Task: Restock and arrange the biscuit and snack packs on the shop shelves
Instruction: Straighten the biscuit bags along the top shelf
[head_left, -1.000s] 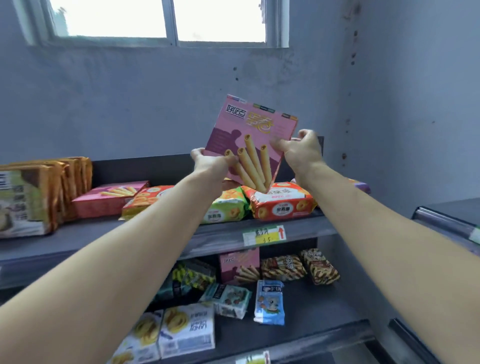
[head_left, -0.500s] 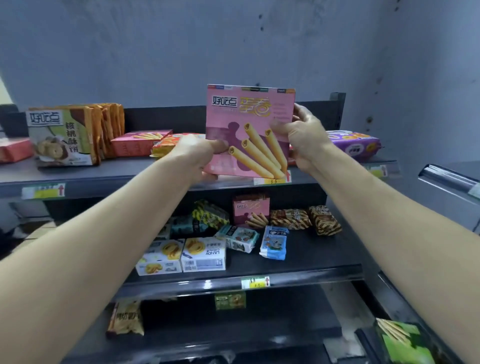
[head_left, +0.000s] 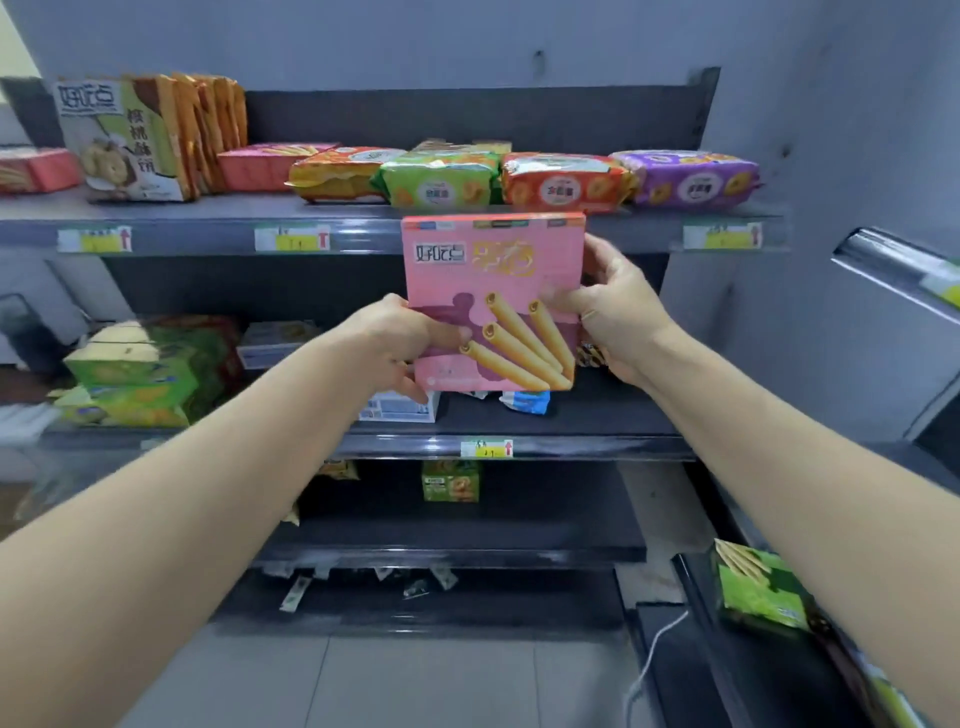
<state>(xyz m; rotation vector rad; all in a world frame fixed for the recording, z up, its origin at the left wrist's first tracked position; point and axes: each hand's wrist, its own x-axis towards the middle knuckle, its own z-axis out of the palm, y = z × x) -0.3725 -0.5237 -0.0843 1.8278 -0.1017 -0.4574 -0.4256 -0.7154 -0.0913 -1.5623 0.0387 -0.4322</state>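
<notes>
Up front, the left grip (head_left: 402, 338) curls round the lower left edge of the pink wafer-roll box (head_left: 493, 280) and the right grip (head_left: 618, 317) clasps its right edge, holding it upright before the middle shelf (head_left: 597, 415). Beyond, biscuit packs (head_left: 563, 184) line the top shelf (head_left: 363, 210).

Pink wafer-roll box (head_left: 493, 291) upright between both hands (head_left: 613, 317), before the dark shelves (head_left: 519, 447).
</notes>
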